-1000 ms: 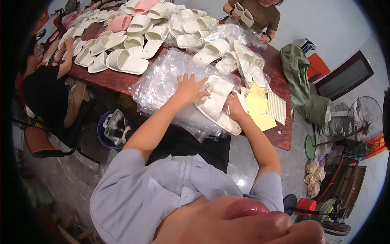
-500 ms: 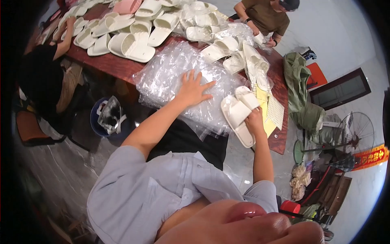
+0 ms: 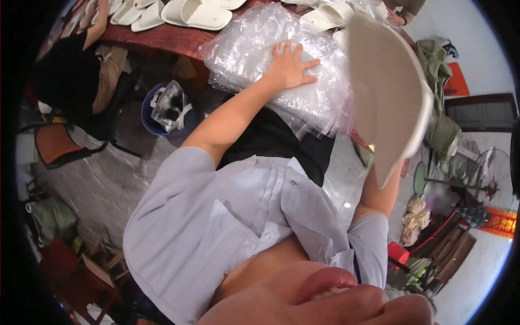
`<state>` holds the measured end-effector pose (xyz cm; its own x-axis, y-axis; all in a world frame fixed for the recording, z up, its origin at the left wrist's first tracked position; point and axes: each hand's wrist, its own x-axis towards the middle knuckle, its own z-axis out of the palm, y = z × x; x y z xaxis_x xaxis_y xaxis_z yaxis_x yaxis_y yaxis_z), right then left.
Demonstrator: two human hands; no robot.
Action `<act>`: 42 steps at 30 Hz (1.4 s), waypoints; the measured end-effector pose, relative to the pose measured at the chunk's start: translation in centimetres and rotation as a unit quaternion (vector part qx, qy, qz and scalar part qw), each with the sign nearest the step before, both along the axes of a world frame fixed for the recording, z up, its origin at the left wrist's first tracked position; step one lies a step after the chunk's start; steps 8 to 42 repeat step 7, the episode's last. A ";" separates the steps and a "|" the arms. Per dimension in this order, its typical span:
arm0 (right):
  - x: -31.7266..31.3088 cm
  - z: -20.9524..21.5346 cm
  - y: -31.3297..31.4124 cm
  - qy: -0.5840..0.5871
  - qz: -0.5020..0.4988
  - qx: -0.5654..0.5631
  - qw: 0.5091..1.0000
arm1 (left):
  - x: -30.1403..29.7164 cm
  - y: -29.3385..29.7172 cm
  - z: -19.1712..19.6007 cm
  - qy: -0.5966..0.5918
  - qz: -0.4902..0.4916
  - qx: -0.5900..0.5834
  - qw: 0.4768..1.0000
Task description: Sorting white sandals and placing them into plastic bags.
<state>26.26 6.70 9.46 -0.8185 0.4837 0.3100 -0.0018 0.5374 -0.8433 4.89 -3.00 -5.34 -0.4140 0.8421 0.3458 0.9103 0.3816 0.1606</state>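
Your left hand (image 3: 288, 66) lay flat, fingers spread, on the clear plastic bags (image 3: 254, 49); your right hand, hidden, held up a white slipper (image 3: 385, 92), finger state unclear.

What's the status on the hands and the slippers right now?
Left hand flat, fingers spread, on the stack of clear plastic bags. Right hand hidden behind the raised white slippers, apparently gripping them. More slippers on the red table; nothing blocking.

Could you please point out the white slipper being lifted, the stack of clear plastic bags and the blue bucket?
white slipper (image 3: 387, 86): head view, middle of its sole.
stack of clear plastic bags (image 3: 244, 51): head view, top bag left of the hand.
blue bucket (image 3: 147, 116): head view, left rim.
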 end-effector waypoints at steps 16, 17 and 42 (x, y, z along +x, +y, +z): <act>-10.5 -0.9 -14.4 -0.143 -0.188 0.388 0.891 | 0.1 0.5 -0.9 0.001 0.027 -0.034 0.999; -10.5 -0.9 -14.4 -0.143 -0.188 0.388 0.891 | 0.1 0.5 -0.9 0.001 0.027 -0.034 0.999; -10.5 -0.9 -14.4 -0.143 -0.188 0.388 0.891 | 0.1 0.5 -0.9 0.001 0.027 -0.034 0.999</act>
